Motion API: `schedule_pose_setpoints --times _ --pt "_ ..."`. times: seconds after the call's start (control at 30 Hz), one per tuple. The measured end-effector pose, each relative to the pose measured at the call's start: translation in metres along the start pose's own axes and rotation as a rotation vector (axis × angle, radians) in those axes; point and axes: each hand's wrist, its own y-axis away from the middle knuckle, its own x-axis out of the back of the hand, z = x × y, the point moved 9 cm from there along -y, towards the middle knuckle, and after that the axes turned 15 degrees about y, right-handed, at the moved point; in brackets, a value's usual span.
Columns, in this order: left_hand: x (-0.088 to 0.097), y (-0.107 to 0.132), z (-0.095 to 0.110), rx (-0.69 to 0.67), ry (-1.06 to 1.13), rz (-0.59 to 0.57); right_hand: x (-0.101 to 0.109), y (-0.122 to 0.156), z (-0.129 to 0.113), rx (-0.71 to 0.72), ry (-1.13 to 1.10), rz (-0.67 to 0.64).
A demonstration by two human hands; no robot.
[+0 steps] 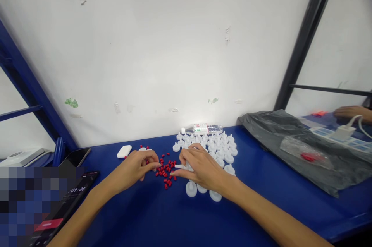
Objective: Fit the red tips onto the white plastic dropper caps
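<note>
Blue tabletop [180, 225] is filling the lower frame; at centre, the right hand [202, 165] is gripping a white nozzle [179, 166], probably keeping its tip clear; the left hand [136, 165] is curling beside red pieces [166, 186], grip unclear.

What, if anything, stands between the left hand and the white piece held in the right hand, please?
Only small red pieces lie on the table there; nothing visible blocks the gap from the left hand to the white piece.
</note>
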Motion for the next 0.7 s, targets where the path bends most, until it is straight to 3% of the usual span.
schedule_pose_setpoints --times 0.37,0.6,0.7 --pt "-0.033 0.005 0.030 -0.122 0.246 0.019 -0.006 -0.001 -0.006 0.080 -0.027 -0.014" --pt "-0.045 0.003 0.024 -0.131 0.385 0.047 -0.004 -0.001 -0.007 0.086 -0.079 -0.037" --pt "-0.045 0.003 0.018 -0.135 0.327 0.091 -0.004 0.000 -0.001 0.033 -0.102 -0.077"
